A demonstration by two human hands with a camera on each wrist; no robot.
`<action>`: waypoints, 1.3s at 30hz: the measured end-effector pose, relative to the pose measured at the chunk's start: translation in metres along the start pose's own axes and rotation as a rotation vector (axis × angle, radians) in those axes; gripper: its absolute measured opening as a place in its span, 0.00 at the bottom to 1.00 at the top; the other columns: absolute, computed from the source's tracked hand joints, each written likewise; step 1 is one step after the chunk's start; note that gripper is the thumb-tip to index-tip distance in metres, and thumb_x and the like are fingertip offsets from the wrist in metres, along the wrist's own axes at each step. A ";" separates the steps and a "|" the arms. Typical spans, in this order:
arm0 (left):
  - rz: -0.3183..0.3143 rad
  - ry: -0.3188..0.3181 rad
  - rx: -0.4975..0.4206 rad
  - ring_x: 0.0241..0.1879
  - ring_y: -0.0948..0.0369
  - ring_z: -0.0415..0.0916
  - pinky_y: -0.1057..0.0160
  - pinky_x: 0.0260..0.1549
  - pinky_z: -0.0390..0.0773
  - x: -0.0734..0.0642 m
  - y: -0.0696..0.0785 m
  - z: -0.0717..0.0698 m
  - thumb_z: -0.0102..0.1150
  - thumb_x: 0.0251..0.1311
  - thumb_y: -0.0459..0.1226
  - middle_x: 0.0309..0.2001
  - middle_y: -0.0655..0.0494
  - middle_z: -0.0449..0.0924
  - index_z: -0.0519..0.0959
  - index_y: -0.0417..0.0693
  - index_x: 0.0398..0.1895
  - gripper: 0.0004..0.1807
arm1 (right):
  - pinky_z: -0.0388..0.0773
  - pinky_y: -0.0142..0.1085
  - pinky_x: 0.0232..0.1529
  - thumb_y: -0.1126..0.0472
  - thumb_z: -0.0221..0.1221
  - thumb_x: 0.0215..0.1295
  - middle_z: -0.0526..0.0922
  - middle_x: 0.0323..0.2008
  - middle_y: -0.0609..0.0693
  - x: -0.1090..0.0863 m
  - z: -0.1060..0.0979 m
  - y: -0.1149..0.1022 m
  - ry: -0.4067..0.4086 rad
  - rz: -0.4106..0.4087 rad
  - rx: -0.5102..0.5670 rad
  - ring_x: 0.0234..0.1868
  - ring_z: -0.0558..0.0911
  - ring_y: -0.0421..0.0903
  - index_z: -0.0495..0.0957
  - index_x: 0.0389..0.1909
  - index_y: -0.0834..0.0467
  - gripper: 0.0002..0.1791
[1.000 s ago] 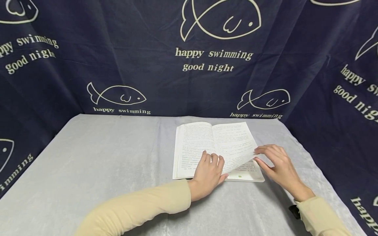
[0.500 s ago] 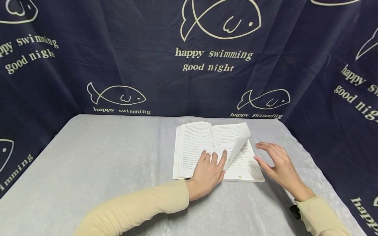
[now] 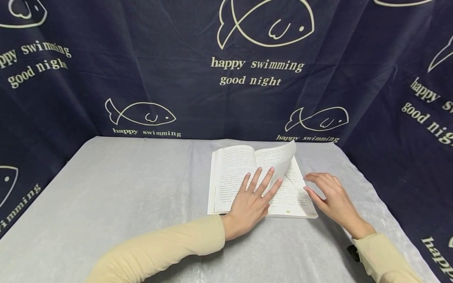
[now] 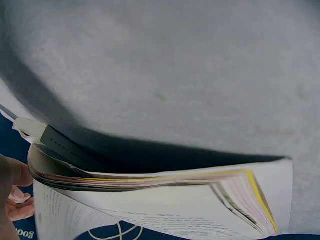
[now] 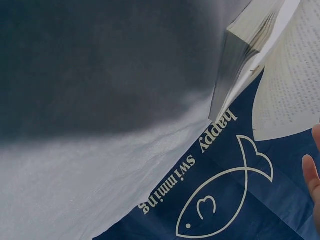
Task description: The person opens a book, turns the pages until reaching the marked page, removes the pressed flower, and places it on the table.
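Note:
An open book [image 3: 231, 169] with printed text lies on the cloth-covered table. One page [image 3: 283, 157] on its right half is lifted and bends toward the left, uncovering the page below. My left hand [image 3: 251, 200] rests across the lower middle of the book with fingers spread, some against the raised page. Beside the book's right edge is my right hand [image 3: 330, 198], fingers loosely bent and thumb apart, holding nothing. The left wrist view shows the book's lower page edges [image 4: 150, 182] and part of the left hand [image 4: 12, 195].
A pale grey cloth [image 3: 141, 188] covers the table. Behind and at both sides hangs a dark blue curtain [image 3: 191, 98] with white fish drawings and lettering. A dark strap-like piece [image 3: 353, 252] sits at the right cuff.
The page has left my right fingers and swung up and leftward. My left fingers have straightened and spread against it. The right hand has stayed almost in place.

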State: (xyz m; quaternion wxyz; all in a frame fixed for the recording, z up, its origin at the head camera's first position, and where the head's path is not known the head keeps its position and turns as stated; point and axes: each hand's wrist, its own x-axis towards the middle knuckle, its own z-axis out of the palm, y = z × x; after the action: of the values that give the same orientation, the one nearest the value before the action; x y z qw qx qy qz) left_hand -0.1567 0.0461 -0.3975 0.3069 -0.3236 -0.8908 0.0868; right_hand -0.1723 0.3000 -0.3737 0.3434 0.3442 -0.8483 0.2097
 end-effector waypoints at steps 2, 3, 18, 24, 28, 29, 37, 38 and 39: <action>0.000 0.049 0.006 0.70 0.46 0.38 0.49 0.64 0.50 -0.001 0.000 0.001 0.51 0.54 0.54 0.72 0.49 0.37 0.45 0.54 0.71 0.44 | 0.63 0.40 0.46 0.49 0.49 0.66 0.81 0.40 0.53 0.000 0.000 0.001 -0.020 -0.004 -0.007 0.42 0.75 0.49 0.79 0.40 0.62 0.20; 0.000 0.069 0.018 0.70 0.47 0.38 0.49 0.64 0.48 -0.002 0.000 0.001 0.51 0.54 0.55 0.72 0.50 0.38 0.47 0.53 0.71 0.43 | 0.63 0.40 0.46 0.51 0.51 0.65 0.81 0.40 0.53 0.000 0.000 0.001 -0.032 -0.003 -0.011 0.42 0.75 0.49 0.79 0.39 0.62 0.18; -0.001 0.025 0.076 0.71 0.51 0.41 0.49 0.66 0.45 -0.006 -0.001 0.003 0.46 0.58 0.55 0.71 0.50 0.47 0.61 0.52 0.65 0.33 | 0.64 0.42 0.43 0.69 0.65 0.45 0.80 0.39 0.52 -0.001 0.010 0.012 -0.208 0.042 -0.104 0.42 0.75 0.48 0.78 0.38 0.60 0.16; -0.002 -0.084 0.081 0.71 0.49 0.43 0.51 0.66 0.49 -0.007 -0.001 0.002 0.39 0.63 0.54 0.71 0.49 0.49 0.59 0.55 0.66 0.30 | 0.65 0.42 0.41 0.68 0.65 0.46 0.80 0.37 0.51 0.002 0.017 0.017 -0.262 0.063 -0.122 0.41 0.76 0.48 0.78 0.36 0.60 0.13; -0.003 -0.126 0.084 0.70 0.48 0.47 0.51 0.65 0.51 -0.009 -0.001 0.002 0.37 0.64 0.54 0.70 0.49 0.51 0.59 0.56 0.66 0.29 | 0.68 0.44 0.40 0.67 0.65 0.47 0.81 0.36 0.52 0.004 0.022 0.020 -0.289 0.065 -0.136 0.40 0.77 0.49 0.78 0.35 0.61 0.12; -0.001 -0.134 0.084 0.69 0.48 0.48 0.50 0.65 0.51 -0.009 -0.001 0.002 0.37 0.64 0.54 0.70 0.49 0.51 0.59 0.56 0.66 0.29 | 0.68 0.45 0.39 0.66 0.65 0.47 0.81 0.36 0.52 0.005 0.023 0.021 -0.297 0.065 -0.143 0.40 0.77 0.50 0.78 0.35 0.60 0.12; 0.006 -0.215 0.068 0.68 0.47 0.52 0.51 0.65 0.53 -0.010 -0.003 0.002 0.33 0.66 0.55 0.69 0.48 0.53 0.58 0.56 0.66 0.28 | 0.71 0.46 0.38 0.65 0.65 0.49 0.81 0.34 0.52 0.011 0.030 0.027 -0.340 0.063 -0.157 0.37 0.78 0.50 0.79 0.34 0.60 0.10; 0.005 -0.222 0.063 0.67 0.47 0.52 0.50 0.65 0.53 -0.011 -0.003 0.001 0.32 0.66 0.55 0.69 0.48 0.53 0.58 0.55 0.66 0.28 | 0.71 0.46 0.38 0.65 0.64 0.49 0.81 0.34 0.52 0.012 0.031 0.028 -0.342 0.063 -0.157 0.37 0.78 0.50 0.79 0.34 0.60 0.09; 0.003 -0.225 0.060 0.67 0.47 0.53 0.51 0.64 0.53 -0.011 -0.003 0.002 0.32 0.66 0.55 0.69 0.48 0.54 0.59 0.55 0.66 0.28 | 0.71 0.46 0.38 0.65 0.64 0.49 0.81 0.34 0.52 0.013 0.032 0.028 -0.344 0.063 -0.157 0.37 0.78 0.50 0.79 0.33 0.60 0.09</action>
State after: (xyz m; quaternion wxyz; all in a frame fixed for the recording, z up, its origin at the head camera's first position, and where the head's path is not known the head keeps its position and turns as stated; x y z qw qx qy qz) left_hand -0.1524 0.0368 -0.4031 0.2146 -0.3039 -0.9161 0.1496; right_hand -0.2140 0.2943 -0.3891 0.2123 0.3206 -0.9186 0.0917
